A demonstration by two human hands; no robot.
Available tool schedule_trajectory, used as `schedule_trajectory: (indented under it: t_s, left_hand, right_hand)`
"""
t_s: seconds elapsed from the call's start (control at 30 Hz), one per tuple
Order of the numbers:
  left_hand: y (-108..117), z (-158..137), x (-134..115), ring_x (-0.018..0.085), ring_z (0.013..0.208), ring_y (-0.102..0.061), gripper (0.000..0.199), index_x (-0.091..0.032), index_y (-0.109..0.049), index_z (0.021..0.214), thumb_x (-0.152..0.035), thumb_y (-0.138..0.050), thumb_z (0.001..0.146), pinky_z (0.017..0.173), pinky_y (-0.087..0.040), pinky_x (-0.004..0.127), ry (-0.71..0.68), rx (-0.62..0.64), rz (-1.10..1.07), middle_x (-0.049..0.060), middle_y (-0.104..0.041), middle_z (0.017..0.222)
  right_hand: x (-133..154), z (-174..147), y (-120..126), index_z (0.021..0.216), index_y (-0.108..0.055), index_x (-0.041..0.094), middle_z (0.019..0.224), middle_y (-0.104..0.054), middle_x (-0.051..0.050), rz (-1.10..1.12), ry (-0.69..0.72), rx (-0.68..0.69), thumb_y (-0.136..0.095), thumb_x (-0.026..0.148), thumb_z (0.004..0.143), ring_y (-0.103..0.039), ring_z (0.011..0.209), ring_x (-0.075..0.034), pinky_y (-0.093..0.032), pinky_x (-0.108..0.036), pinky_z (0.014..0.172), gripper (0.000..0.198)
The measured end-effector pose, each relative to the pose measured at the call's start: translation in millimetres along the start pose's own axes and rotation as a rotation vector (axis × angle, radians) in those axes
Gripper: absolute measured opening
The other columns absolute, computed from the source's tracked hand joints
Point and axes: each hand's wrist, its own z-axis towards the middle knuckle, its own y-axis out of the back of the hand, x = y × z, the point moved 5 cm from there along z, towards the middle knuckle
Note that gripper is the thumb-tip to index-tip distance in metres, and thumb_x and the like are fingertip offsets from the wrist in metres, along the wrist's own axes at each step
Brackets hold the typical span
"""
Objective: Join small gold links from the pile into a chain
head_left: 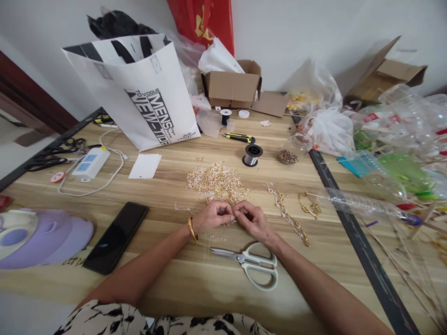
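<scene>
Just below the frame's middle, the left hand (217, 214) and right hand (252, 217) meet with pinched fingertips (231, 217); the left forearm (159, 258) enters from lower left, the right forearm (309, 270) from lower right.

"MENS", "NEW", "VOGUE" on white bag (134, 102)

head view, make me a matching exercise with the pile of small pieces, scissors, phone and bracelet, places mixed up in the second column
Things:
1. pile of small gold-coloured pieces
2. scissors
3. phone
4. bracelet

Places:
A. at the wrist of the left hand
B. lying flat, leftmost of the four
C. just beyond both hands
D. on the near side of the right hand

Pairs: 1-C, 2-D, 3-B, 4-A
</scene>
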Motion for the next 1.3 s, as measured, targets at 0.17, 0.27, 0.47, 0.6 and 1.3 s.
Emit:
schedule_trajectory:
  t_s: [0.17, 0.27, 0.47, 0.6, 1.3]
  left_hand:
    - [0, 0, 0, 0.009, 0.056, -0.054, 0.024, -0.01, -0.056, 0.072, -0.033, -0.063, 0.074, 0.057, -0.045, 0.022, 0.002, 0.0, 0.002, 0.0, -0.056, 0.061]
    - [0, 0, 0, 0.01, 0.057, -0.056, 0.025, -0.01, -0.056, 0.073, -0.034, -0.063, 0.075, 0.057, -0.046, 0.022, 0.002, -0.009, -0.004, 0.0, -0.057, 0.062]
    - [0, 0, -1, 0.01, 0.057, -0.058, 0.027, -0.012, -0.054, 0.077, -0.038, -0.06, 0.077, 0.056, -0.047, 0.022, -0.007, -0.013, -0.061, 0.0, -0.057, 0.065]
    - [0, 1, -1, 0.01, 0.057, -0.059, 0.026, -0.012, -0.053, 0.078, -0.037, -0.06, 0.078, 0.056, -0.048, 0.023, 0.001, -0.015, -0.077, 0.0, -0.058, 0.068]
    - [10, -5, -18, 0.009, 0.058, -0.051, 0.025, -0.01, -0.061, 0.068, -0.035, -0.065, 0.073, 0.057, -0.039, 0.021, -0.036, -0.167, -0.053, 0.0, -0.057, 0.06]
  right_hand:
    - [2, 0, 1, 0.083, -0.053, 0.016, 0.054, -0.04, 0.005, 0.014, -0.001, 0.001, -0.048, 0.035, 0.088, -0.035, 0.048, -0.008, -0.028, -0.021, 0.046, 0.021]
    - [4, 0, 1, 0.084, -0.052, 0.016, 0.054, -0.041, 0.005, 0.032, -0.013, 0.002, -0.047, 0.036, 0.089, -0.036, 0.048, -0.008, -0.028, -0.02, 0.045, 0.021]
    - [4, 0, 1, 0.084, -0.052, 0.016, 0.054, -0.043, 0.005, 0.056, -0.011, -0.002, -0.047, 0.038, 0.089, -0.036, 0.047, -0.008, -0.028, -0.02, 0.044, 0.023]
    - [4, 0, 2, 0.086, -0.052, 0.016, 0.054, -0.043, 0.005, 0.05, -0.018, 0.0, -0.047, 0.037, 0.089, -0.036, 0.047, -0.008, -0.028, -0.02, 0.045, 0.022]
    - [0, -1, 3, 0.096, -0.05, 0.016, 0.057, -0.047, 0.004, 0.108, -0.055, -0.007, -0.043, 0.04, 0.09, -0.04, 0.049, -0.009, -0.031, -0.019, 0.044, 0.026]
